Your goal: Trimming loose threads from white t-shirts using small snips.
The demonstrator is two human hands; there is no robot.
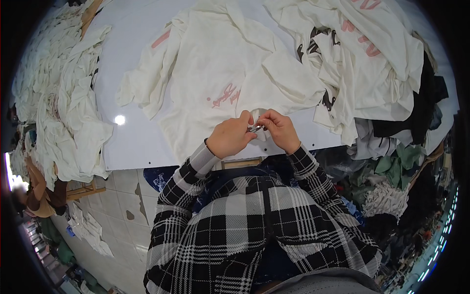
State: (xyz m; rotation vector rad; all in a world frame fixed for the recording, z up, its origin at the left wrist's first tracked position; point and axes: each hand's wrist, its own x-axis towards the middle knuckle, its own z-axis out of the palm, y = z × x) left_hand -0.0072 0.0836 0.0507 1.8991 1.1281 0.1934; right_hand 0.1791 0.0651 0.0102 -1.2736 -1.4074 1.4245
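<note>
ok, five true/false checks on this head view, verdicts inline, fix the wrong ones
1. The left hand and right hand are close together at the middle garment's near edge. True.
2. The person's sleeves are plain red. False: they are black-and-white plaid.
3. A heap of white garments lies left of the middle garment. True.
4. The lettering on the middle garment is green. False: it is pinkish red.
5. Green cloth shows on the right side of the view. True.
</note>
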